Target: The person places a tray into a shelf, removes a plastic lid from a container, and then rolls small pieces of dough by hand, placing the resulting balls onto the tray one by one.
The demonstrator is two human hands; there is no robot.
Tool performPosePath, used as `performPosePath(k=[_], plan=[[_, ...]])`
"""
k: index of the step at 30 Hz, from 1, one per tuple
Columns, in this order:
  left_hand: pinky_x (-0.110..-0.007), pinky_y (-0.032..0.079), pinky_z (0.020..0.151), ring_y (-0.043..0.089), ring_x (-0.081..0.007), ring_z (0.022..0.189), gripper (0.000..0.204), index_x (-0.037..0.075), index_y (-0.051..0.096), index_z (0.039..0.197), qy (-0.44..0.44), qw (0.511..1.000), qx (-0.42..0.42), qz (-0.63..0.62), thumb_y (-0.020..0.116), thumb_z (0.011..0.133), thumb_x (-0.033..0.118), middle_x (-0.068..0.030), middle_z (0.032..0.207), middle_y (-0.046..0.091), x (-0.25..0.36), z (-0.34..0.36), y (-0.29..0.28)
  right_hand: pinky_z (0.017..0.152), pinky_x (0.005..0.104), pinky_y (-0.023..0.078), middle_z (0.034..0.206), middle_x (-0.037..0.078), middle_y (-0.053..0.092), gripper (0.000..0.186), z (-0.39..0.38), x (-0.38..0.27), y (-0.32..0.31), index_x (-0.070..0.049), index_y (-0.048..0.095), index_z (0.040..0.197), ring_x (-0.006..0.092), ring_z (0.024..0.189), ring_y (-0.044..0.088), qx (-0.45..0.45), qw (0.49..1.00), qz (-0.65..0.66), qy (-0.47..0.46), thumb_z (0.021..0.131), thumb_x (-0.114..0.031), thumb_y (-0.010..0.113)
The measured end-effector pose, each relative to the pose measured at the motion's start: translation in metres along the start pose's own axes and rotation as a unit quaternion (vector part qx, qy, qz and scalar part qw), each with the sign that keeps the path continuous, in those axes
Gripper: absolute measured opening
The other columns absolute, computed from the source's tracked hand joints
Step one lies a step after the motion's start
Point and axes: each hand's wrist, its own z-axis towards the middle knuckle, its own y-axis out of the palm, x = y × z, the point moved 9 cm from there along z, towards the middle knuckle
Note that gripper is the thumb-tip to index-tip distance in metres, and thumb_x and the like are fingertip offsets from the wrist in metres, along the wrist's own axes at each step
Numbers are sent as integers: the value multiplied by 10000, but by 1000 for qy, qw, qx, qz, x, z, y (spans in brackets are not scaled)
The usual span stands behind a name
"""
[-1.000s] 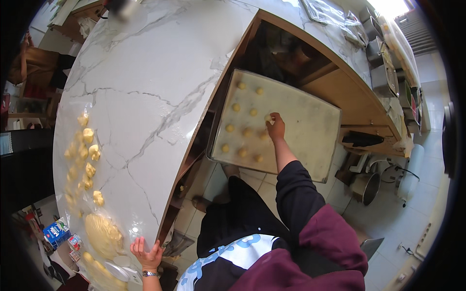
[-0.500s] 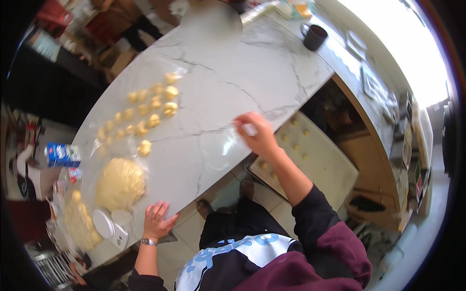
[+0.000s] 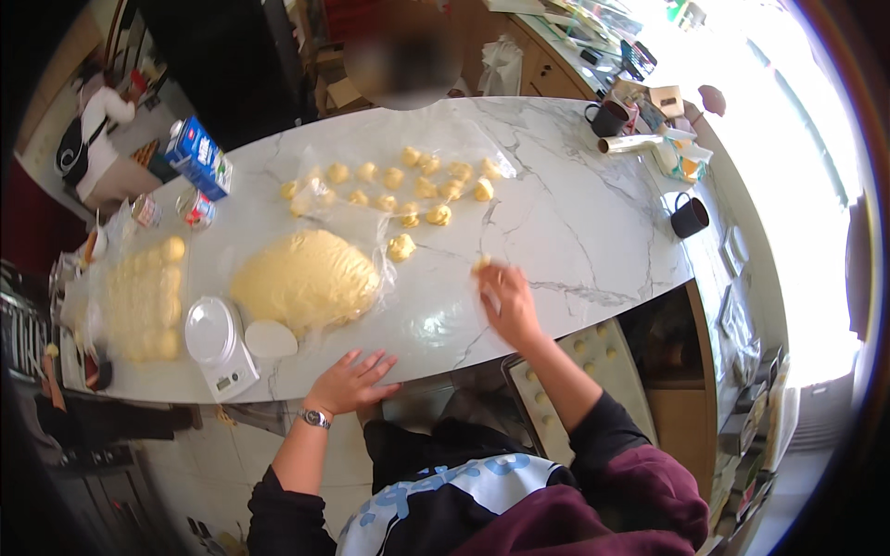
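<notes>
At the front edge of the marble counter [image 3: 593,250], my right hand [image 3: 512,310] has its fingers curled, with a small blurred piece of dough [image 3: 482,264] at the fingertips. My left hand [image 3: 355,382] is open, fingers spread, by the counter edge and apart from the dough. Beyond it lies a large slab of yellow dough [image 3: 306,276], partly under clear plastic. Several rough dough balls [image 3: 438,215] sit behind the slab, many on plastic film; one dough ball [image 3: 400,247] lies nearer to my right hand.
A white kitchen scale [image 3: 222,347] and a pale round disc [image 3: 271,339] stand left of my left hand. Farther left are covered dough rolls [image 3: 144,306] and a blue carton [image 3: 199,157]. A tray with dough pieces [image 3: 593,371] sits below the counter; a dark mug [image 3: 689,216] stands right.
The view has turned, bringing more of the counter's left and far sides into sight. A yellow dough piece now shows at my right fingertips. My left hand stays spread near the edge.
</notes>
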Motion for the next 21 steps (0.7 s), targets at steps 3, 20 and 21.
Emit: performPosePath(k=[3,20,21], plan=[[-416,423,946,486,-185,1215,228,326,630,1095,4,1000,17,1,593,871,307,6,1342,521,0,-6,-3,1031,445,278,1186,12,588,309,-37,-29,9,-149,653,1096,239,1219,438,-112,993,-35,-2,788,-144,679],[-396,399,963,503,-172,1188,210,348,630,1080,20,999,45,21,564,887,300,17,1303,544,1,2,-1,778,409,441,899,117,595,186,42,46,28,-81,531,918,322,883,573,13,997,-29,64,766,-79,639],[-397,400,963,502,-171,1189,210,348,631,1080,13,999,38,26,565,886,302,18,1306,542,1,-2,0,772,400,452,893,114,599,175,36,30,49,-82,522,908,318,871,581,-24,995,18,91,776,-83,637]])
